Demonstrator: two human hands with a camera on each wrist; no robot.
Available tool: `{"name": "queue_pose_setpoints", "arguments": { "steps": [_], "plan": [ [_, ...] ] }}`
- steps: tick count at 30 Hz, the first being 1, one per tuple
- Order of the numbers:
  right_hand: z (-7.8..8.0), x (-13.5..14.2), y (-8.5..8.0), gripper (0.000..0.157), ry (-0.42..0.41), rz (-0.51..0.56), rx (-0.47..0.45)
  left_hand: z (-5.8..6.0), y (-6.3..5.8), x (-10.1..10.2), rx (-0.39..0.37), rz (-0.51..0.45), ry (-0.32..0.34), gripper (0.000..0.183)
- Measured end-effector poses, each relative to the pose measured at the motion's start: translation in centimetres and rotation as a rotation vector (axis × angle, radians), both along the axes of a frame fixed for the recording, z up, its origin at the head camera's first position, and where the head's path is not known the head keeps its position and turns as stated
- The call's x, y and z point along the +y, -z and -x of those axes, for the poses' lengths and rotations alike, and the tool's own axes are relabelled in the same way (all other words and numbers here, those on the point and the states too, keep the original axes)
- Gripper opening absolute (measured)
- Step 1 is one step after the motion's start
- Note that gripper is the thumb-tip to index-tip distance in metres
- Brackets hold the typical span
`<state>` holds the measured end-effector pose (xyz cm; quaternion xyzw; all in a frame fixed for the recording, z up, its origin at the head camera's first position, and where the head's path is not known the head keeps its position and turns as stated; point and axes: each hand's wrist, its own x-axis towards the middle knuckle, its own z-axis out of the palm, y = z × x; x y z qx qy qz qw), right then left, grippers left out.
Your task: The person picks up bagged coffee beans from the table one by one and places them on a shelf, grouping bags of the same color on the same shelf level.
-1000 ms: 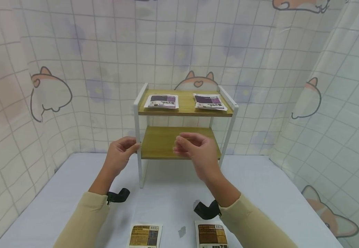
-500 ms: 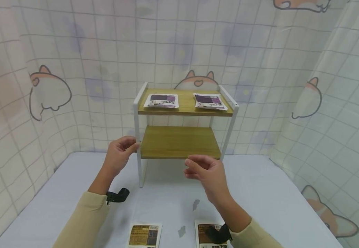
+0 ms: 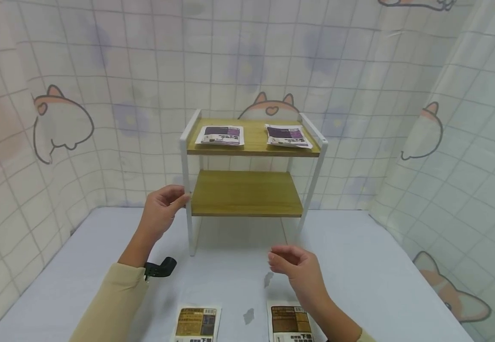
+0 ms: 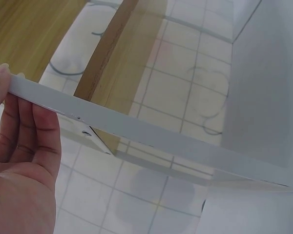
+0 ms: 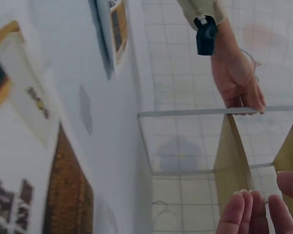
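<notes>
My left hand holds the white left front post of a two-tier rack, thumb on one side and fingers on the other. The rack has wooden boards, a lower one and an upper one. In front of the rack's right side, my right hand hovers over the table with loosely bent fingers and holds nothing. Nearest to it lies a flat brown-and-white packet, partly behind the right forearm. A similar packet with a yellow-brown label lies to its left.
On the upper board rest two purple-and-white packets, one at the left and one at the right. The white tabletop bears small grey patches. Grid-patterned curtains with cartoon animals surround it.
My right hand has drawn back and down from in front of the lower board to above the table near the right packet. The left hand has stayed on the post.
</notes>
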<state>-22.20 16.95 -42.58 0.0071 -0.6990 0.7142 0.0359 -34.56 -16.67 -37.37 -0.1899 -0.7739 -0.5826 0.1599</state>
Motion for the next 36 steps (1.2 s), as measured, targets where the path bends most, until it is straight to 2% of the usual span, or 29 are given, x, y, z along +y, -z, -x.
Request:
{"name": "queue_pose_setpoints", "arguments": {
  "steps": [10, 16, 21, 26, 36],
  "plan": [
    [-3.0, 2.1, 1.5, 0.03, 0.079, -0.204, -0.143, 0.1, 0.0, 0.0, -0.006, -0.002, -0.001, 0.031],
    [-4.2, 3.6, 2.9, 0.039, 0.028, -0.279, -0.213, 0.1, 0.0, -0.1, -0.009, -0.007, 0.003, 0.033],
    [-4.8, 4.5, 3.5, 0.044, -0.026, -0.4, -0.248, 0.2, 0.1, 0.0, -0.013, -0.014, 0.004, 0.032],
    [-5.0, 4.9, 3.7, 0.049, -0.072, -0.454, -0.283, 0.2, 0.1, -0.1, -0.017, -0.012, -0.001, 0.031],
    [-5.6, 5.1, 3.6, 0.043, -0.01, -0.504, -0.277, 0.1, 0.0, 0.0, -0.012, -0.019, 0.01, 0.031]
  ]
}}
